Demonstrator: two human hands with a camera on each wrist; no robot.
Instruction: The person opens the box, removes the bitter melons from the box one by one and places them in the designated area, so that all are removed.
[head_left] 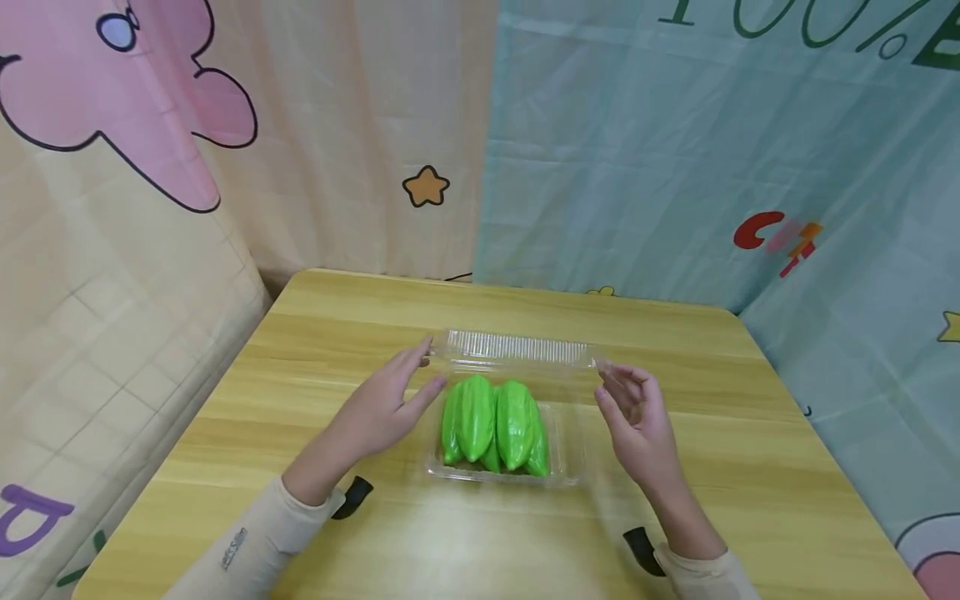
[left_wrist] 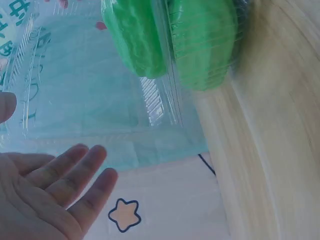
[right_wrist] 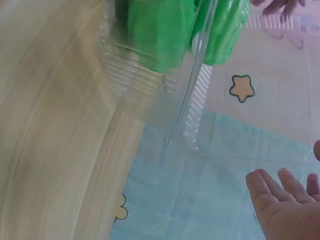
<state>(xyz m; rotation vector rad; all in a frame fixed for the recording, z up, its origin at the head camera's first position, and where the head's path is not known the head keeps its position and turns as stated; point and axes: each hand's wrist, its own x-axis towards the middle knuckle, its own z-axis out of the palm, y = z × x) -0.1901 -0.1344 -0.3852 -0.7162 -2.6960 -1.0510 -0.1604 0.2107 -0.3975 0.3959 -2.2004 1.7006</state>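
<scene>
A clear plastic clamshell box stands on the table with its hinged lid raised at the back. Several glossy green star fruits lie in its base, side by side and partly on one another. My left hand is at the lid's left edge, fingers loosely stretched and thumb apart. At the opposite edge is my right hand, its fingers lightly bent and fingertips right by the lid's corner. Both wrist views show the left fingers and right fingers spread beside the transparent lid, not curled round it.
The box stands on a light wooden table with rounded far corners. Printed curtains, one beige and one blue, hang right behind and beside it. A black strap end sticks out at each cuff.
</scene>
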